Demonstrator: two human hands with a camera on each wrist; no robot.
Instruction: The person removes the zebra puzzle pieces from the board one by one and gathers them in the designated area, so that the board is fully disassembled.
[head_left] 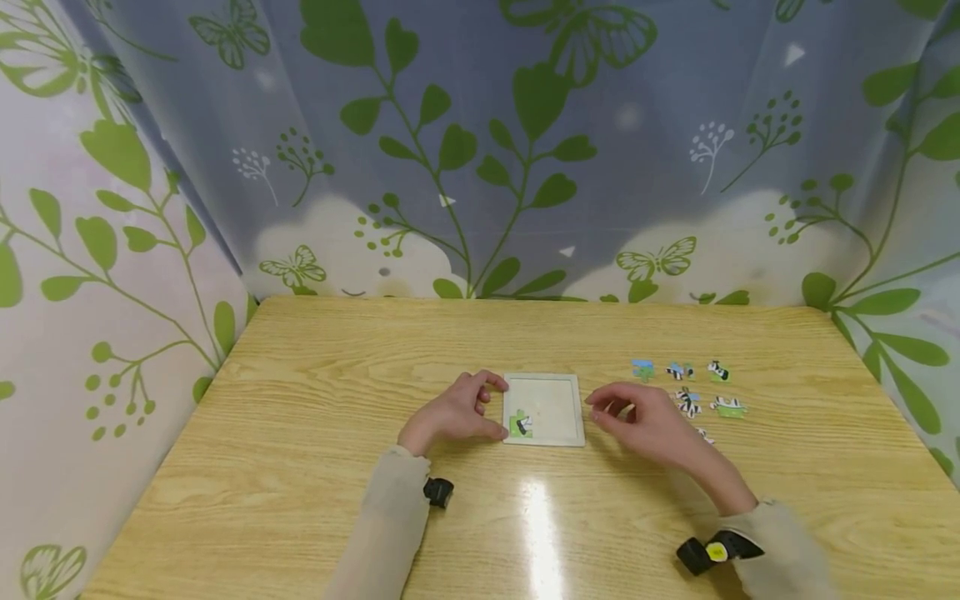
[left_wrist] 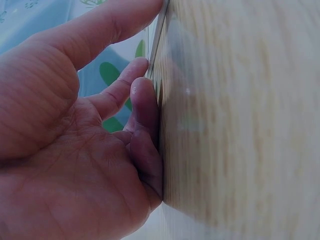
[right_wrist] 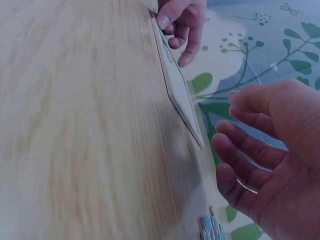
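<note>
A square white puzzle tray (head_left: pixel 543 411) lies on the wooden table, with a green-and-white puzzle piece (head_left: pixel 521 424) in its lower left corner. My left hand (head_left: pixel 459 410) is at the tray's left side. Its thumb touches near the lower left corner and its index finger near the upper left one; the other fingers are bent. Just right of the tray, my right hand (head_left: pixel 647 423) hovers with loosely bent fingers. Nothing shows between those fingers in the right wrist view, where the hand (right_wrist: pixel 265 150) stands apart from the tray (right_wrist: pixel 177 90).
Several loose puzzle pieces lie right of the tray, among them a blue-green one (head_left: pixel 642 370), a panda one (head_left: pixel 717 371) and a striped one (head_left: pixel 729 407). My right hand partly hides one piece (head_left: pixel 705 436). A leaf-patterned curtain (head_left: pixel 480 150) hangs behind the table (head_left: pixel 315 392).
</note>
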